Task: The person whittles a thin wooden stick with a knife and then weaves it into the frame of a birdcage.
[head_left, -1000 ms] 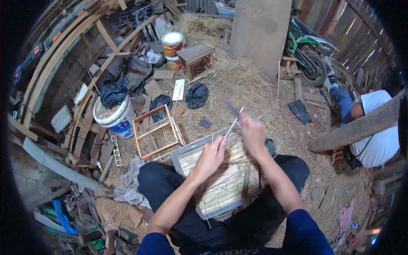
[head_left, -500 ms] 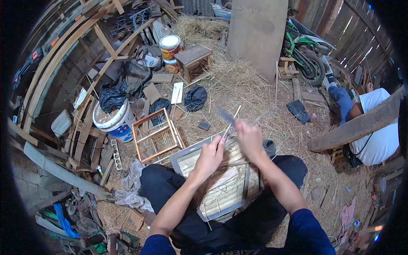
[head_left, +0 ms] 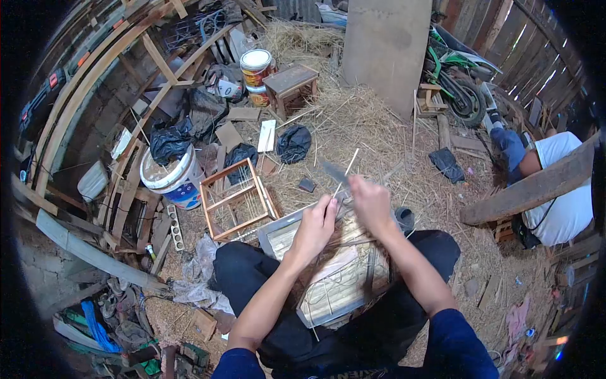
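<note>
Above my lap, my left hand (head_left: pixel 317 222) is closed around a thin pale stick (head_left: pixel 351 163), whose upper end points up and away from me. My right hand (head_left: pixel 371 205) grips a knife (head_left: pixel 334 173) with its blade angled to the upper left, close against the stick. The knife's handle is hidden inside my fingers. Both hands are close together over the far edge of a metal-rimmed wooden panel (head_left: pixel 287 228) resting across my legs. Several thin strips and a cord-like strand lie on that panel.
A wooden frame (head_left: pixel 233 201) with thin bars stands to the left, near a white bucket (head_left: pixel 169 178) with a black bag on it. Straw covers the floor. Farther off are a stool (head_left: pixel 290 81), paint cans (head_left: pixel 256 60) and a motorbike (head_left: pixel 459 95). Another person (head_left: pixel 565 205) sits at right behind a beam.
The view has shifted slightly. The stick's upper end reaches a little farther up past the knife blade. Both hands keep their hold.
</note>
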Action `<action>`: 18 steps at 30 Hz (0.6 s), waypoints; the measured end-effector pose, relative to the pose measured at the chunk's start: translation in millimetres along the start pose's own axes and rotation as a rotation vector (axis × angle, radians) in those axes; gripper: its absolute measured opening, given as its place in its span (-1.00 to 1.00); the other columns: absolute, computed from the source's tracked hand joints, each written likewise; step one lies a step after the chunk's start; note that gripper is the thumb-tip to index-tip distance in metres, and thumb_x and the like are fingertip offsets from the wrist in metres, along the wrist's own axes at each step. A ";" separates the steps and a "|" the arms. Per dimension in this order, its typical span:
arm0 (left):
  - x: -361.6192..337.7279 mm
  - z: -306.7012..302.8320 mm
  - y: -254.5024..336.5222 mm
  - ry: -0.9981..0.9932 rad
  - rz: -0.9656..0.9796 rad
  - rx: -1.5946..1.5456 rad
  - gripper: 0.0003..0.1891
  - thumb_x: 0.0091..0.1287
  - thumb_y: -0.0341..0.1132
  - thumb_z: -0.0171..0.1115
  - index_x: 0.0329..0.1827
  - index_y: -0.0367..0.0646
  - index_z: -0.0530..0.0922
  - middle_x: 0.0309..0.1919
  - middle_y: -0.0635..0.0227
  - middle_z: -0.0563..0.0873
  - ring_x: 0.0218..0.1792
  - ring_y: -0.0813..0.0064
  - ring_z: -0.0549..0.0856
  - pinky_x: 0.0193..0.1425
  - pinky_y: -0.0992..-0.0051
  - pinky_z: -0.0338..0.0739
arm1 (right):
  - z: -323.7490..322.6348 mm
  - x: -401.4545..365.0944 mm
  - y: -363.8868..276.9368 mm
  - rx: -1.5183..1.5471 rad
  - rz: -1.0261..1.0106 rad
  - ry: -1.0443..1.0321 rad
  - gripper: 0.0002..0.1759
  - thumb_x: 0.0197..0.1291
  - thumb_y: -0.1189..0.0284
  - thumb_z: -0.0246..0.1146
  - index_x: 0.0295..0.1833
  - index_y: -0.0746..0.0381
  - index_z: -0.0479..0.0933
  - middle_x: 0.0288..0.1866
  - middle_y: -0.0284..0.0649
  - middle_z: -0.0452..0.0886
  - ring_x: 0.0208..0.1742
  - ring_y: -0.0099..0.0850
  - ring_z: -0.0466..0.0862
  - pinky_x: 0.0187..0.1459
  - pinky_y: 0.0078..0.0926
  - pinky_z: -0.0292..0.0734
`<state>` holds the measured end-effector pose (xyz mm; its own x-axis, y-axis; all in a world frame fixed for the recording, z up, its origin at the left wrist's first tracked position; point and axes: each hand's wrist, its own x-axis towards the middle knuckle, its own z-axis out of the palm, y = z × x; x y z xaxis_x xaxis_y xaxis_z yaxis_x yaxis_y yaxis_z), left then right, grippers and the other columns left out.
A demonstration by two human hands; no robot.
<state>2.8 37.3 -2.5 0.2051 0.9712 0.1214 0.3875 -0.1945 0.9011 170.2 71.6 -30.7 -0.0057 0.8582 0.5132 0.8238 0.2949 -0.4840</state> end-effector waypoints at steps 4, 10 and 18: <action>0.7 -1.8 6.7 -0.019 -0.001 0.018 -0.76 0.57 -0.28 0.02 -0.16 -0.30 0.47 -0.57 -0.16 0.53 -0.51 -0.12 0.53 -0.40 0.13 0.41 | -15.3 24.4 14.9 -0.028 0.135 0.017 -0.61 0.53 0.18 0.01 -0.23 0.18 0.61 -0.54 -0.05 0.63 -0.58 -0.10 0.66 -0.51 -0.14 0.53; 3.5 -5.6 12.9 -0.018 -0.033 0.014 -0.78 0.57 -0.31 0.02 -0.18 -0.30 0.46 -0.54 -0.18 0.56 -0.45 -0.25 0.58 -0.37 0.10 0.43 | 3.2 7.5 -0.6 0.023 -0.052 0.004 -0.63 0.51 0.17 0.04 -0.20 0.14 0.65 -0.56 -0.07 0.64 -0.56 -0.09 0.68 -0.52 -0.11 0.54; 5.8 -7.4 8.7 0.005 -0.012 0.027 -0.77 0.57 -0.29 0.02 -0.19 -0.30 0.47 -0.53 -0.18 0.57 -0.45 -0.23 0.60 -0.38 0.10 0.43 | 2.9 -1.3 -9.2 0.019 -0.081 -0.012 -0.54 0.55 0.14 -0.02 -0.36 0.17 0.55 -0.60 -0.04 0.61 -0.57 -0.03 0.65 -0.53 -0.11 0.52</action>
<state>0.7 42.3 9.2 0.1962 0.9741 0.1128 0.4142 -0.1865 0.8909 161.0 69.0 -29.0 -0.0787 0.8359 0.5432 0.8093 0.3717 -0.4548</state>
